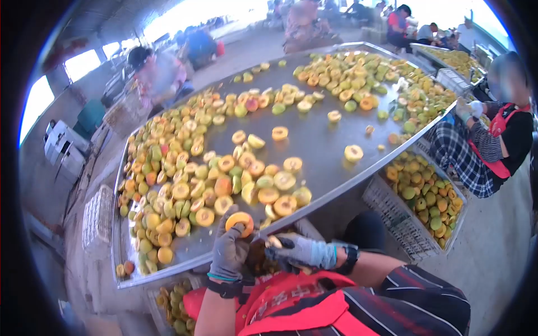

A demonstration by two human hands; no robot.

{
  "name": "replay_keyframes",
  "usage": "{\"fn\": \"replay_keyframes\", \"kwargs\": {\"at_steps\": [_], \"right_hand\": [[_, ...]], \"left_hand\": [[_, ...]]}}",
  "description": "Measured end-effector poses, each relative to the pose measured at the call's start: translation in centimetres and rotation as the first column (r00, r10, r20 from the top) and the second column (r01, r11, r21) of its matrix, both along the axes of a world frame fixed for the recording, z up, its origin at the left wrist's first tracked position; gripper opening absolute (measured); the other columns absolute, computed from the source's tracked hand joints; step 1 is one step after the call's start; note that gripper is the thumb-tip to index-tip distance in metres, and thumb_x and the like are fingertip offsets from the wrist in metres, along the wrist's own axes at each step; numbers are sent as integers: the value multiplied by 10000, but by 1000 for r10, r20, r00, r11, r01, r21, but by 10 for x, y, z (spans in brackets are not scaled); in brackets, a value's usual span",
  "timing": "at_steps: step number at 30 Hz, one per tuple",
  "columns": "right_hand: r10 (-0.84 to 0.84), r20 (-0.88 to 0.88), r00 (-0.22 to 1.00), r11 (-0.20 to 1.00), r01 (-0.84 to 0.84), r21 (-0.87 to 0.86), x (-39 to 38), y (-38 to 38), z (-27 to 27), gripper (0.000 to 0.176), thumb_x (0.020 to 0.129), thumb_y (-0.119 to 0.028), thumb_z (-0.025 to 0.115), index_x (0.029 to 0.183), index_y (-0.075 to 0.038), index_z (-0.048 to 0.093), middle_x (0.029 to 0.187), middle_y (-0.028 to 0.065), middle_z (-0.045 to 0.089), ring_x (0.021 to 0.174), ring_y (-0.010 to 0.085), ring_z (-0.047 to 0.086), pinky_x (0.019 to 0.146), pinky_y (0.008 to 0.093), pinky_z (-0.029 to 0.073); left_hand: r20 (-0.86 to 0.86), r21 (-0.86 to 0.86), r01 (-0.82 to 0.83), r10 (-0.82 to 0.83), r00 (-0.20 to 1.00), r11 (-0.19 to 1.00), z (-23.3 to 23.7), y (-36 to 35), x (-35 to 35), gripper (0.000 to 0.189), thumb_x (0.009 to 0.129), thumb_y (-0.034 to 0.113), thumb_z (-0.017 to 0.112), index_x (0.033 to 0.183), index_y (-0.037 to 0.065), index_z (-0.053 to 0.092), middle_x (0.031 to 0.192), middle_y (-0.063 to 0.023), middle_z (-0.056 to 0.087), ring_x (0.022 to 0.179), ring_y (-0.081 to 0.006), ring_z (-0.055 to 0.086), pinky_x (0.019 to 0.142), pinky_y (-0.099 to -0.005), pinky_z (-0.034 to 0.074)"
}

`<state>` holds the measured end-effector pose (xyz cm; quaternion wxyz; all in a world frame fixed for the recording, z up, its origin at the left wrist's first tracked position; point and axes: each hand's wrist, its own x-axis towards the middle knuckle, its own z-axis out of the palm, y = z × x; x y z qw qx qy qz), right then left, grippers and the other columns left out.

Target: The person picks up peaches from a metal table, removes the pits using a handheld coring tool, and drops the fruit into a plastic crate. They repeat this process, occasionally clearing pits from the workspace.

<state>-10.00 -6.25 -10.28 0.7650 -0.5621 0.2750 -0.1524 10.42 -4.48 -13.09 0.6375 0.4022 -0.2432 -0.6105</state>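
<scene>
My left hand, in a grey glove, holds a halved orange-yellow fruit with its cut face up, at the near edge of the metal table. Just right of it, my right hand, also gloved, is closed around something small that I cannot make out. Many halved fruits lie in a heap on the table's left and near side. A lone half rests on bare metal to the right.
A crate of whole fruits stands at the right, beside a seated person. Another crate is at the left. A further crate holds fruit below the near edge. More people sit beyond the table.
</scene>
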Motion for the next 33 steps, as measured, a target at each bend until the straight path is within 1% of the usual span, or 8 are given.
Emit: {"fn": "replay_keyframes", "kwargs": {"at_steps": [4, 6, 17, 22, 26, 28, 29, 33], "right_hand": [[-66, -48, 997, 993, 60, -106, 20, 5, -4, 303, 874, -264, 586, 1106, -80, 521, 619, 7, 539, 464, 72, 485, 400, 229, 394], [-77, -67, 995, 996, 74, -45, 25, 10, -3, 318, 876, -260, 584, 1128, -79, 511, 618, 6, 538, 445, 69, 471, 395, 226, 389], [-103, -167, 981, 947, 45, -319, 36, 18, 7, 270, 870, -270, 580, 1009, -43, 535, 645, 68, 566, 488, 118, 524, 461, 282, 429], [-163, -74, 984, 817, 93, -568, 42, 21, -10, 241, 854, -219, 561, 988, -22, 523, 827, 173, 602, 727, 300, 600, 637, 373, 480], [-29, -272, 962, 990, -10, -140, 46, 20, 6, 247, 826, -202, 566, 989, -23, 517, 868, 209, 595, 813, 381, 580, 694, 410, 476], [-82, -198, 977, 878, -23, -477, 49, 21, -11, 264, 807, -203, 573, 988, -20, 513, 825, 212, 596, 771, 395, 584, 670, 421, 482], [-88, -17, 996, 705, 50, -708, 50, 18, -20, 278, 806, -221, 570, 985, -17, 513, 800, 210, 600, 731, 393, 587, 665, 421, 487], [-43, -133, 990, 695, -66, -716, 56, 16, -14, 265, 812, -217, 552, 982, -17, 519, 819, 217, 604, 744, 386, 590, 679, 421, 490]], "left_hand": [[-351, -144, -10, -42, 936, 990, -17, 26, -1, 260, 857, 135, 550, 1106, 66, 520, 1013, -109, 580, 928, -248, 590, 815, -378, 505], [-548, 43, -58, 72, 834, 997, 4, 34, -9, 259, 872, 263, 561, 1049, 75, 537, 1017, -112, 576, 965, -274, 574, 851, -396, 481], [-277, -144, -244, 198, 940, 959, 16, 45, -36, 343, 918, 276, 481, 1202, 91, 425, 1073, -106, 524, 1044, -300, 525, 893, -419, 437], [-211, -168, -239, 202, 956, 956, 20, 47, -40, 289, 928, 198, 460, 1180, 58, 447, 1085, -103, 517, 1026, -270, 529, 907, -390, 428], [-179, -173, -282, 251, 951, 944, 20, 44, -43, 251, 931, 165, 453, 1155, 52, 455, 1060, -106, 531, 994, -258, 541, 893, -389, 439], [-169, -115, -313, 292, 942, 943, 21, 46, -41, 220, 932, 157, 456, 1124, 50, 468, 1030, -106, 549, 961, -244, 555, 863, -378, 461], [-171, -103, -317, 298, 939, 943, 24, 48, -41, 202, 929, 148, 464, 1106, 53, 485, 996, -102, 564, 919, -231, 569, 815, -362, 489], [-139, -111, -320, 304, 942, 941, 18, 46, -39, 201, 931, 149, 461, 1099, 47, 503, 1004, -107, 567, 923, -221, 575, 791, -350, 502]]}}
